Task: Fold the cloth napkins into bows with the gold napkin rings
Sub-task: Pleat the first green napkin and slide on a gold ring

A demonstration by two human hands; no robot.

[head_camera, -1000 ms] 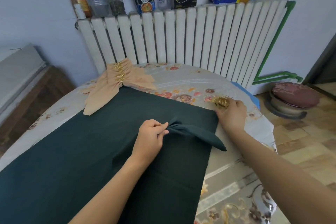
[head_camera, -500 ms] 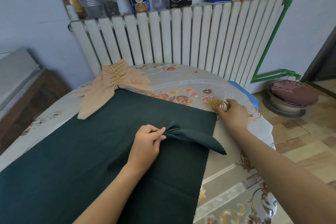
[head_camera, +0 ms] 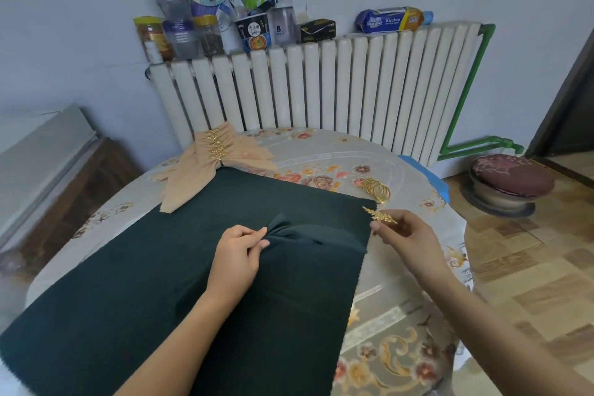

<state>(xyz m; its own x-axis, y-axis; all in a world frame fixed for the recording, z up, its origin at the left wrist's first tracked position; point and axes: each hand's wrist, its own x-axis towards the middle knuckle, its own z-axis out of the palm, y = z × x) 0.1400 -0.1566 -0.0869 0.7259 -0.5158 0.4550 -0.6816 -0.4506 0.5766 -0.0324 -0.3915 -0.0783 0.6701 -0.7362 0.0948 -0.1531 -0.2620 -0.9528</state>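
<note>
A folded dark green napkin [head_camera: 308, 236] lies on a large dark green cloth [head_camera: 160, 299] spread over the round table [head_camera: 395, 315]. My left hand [head_camera: 239, 254] pinches the napkin's gathered middle. My right hand [head_camera: 406, 235] holds one gold leaf-shaped napkin ring [head_camera: 381, 216] just off the napkin's right end, above the cloth's corner. A small pile of gold rings [head_camera: 374, 190] rests on the floral tablecloth beyond my right hand. Several peach napkins [head_camera: 212, 167], cinched with gold rings, lie stacked at the table's far left.
A white radiator [head_camera: 321, 93] stands behind the table, its top crowded with jars, bottles, a cup and packages. A wooden bench [head_camera: 64, 190] is at the left. A round cushioned stool [head_camera: 511, 180] sits on the tiled floor at the right.
My right hand has left the pile of rings and come back toward the napkin with one gold ring in it. My left hand keeps its pinch on the napkin's middle.
</note>
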